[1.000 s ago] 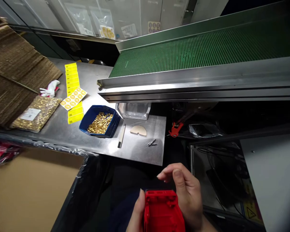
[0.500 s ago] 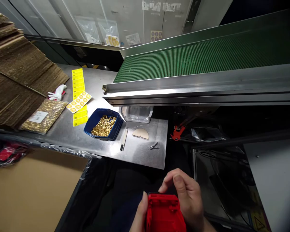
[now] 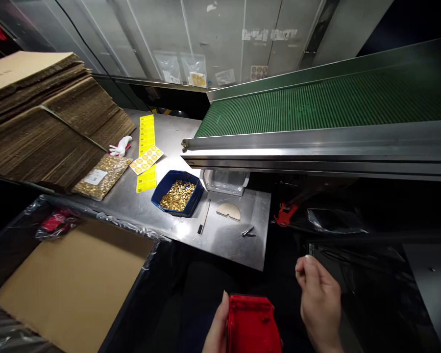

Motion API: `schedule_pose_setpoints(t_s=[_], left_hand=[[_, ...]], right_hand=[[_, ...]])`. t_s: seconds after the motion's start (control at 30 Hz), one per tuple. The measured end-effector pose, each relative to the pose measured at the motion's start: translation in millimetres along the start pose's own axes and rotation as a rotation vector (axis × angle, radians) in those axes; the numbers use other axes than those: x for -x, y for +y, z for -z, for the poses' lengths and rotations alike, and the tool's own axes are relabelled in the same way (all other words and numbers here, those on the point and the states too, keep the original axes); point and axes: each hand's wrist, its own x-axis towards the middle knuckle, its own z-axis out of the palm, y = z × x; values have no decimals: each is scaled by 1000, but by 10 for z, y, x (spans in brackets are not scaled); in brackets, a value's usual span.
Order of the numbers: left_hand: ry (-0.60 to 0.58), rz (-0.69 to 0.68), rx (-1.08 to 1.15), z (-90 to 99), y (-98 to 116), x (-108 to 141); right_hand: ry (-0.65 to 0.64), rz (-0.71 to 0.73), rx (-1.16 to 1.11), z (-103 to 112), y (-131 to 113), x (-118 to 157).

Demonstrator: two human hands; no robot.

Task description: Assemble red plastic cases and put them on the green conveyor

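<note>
Bottom centre: red plastic part (image 3: pixel 253 324) held by L hand (image 3: pixel 217 329); R hand (image 3: pixel 321 304) just beside, loosely curled, empty.

A bright red plastic part (image 3: pixel 253 323) sits against the left hand's fingers (image 3: pixel 217 328). Beyond the fingertips: a dark blue tray (image 3: pixel 177 192) of gold pieces (glittering), yellow label strips (image 3: pixel 146 147), and a green ribbed conveyor belt (image 3: pixel 316 103).

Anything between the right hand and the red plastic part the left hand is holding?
Nothing visible. The right hand hangs just right of the red plastic part with only an open gap between them; the left hand has its grip on the part's left side.
</note>
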Motion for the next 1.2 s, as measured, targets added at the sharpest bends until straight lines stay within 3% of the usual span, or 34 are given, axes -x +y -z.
schedule_pose_setpoints(t_s=[0.07, 0.17, 0.33, 0.47, 0.57, 0.8, 0.9, 0.97, 1.07, 1.2], left_hand=[[-8, -75, 47, 70, 27, -2], [-37, -140, 99, 193, 104, 28], [-195, -134, 53, 364, 245, 87], [-257, -158, 71, 426, 252, 133], [-313, -190, 98, 440, 199, 183], [-419, -228, 146, 429, 133, 262], [-401, -234, 137, 390, 140, 287], [-345, -219, 107, 349, 141, 320], [-238, -215, -23, 268, 124, 377], [-199, -297, -262, 140, 61, 366]], right_hand=[[-84, 10, 137, 58, 151, -167], [-283, 183, 367, -9, 297, -330], [-641, 306, 510, -615, 83, -446], [-687, 560, 919, -1135, -242, -628], [-680, 592, 1132, -1238, -268, -786], [-693, 553, 1147, -939, 154, -928], [-684, 485, 984, -770, 227, -857], [-695, 346, 687, -604, 147, -740], [-685, 183, 330, -272, -186, -435], [-697, 287, 302, 82, -727, 75]])
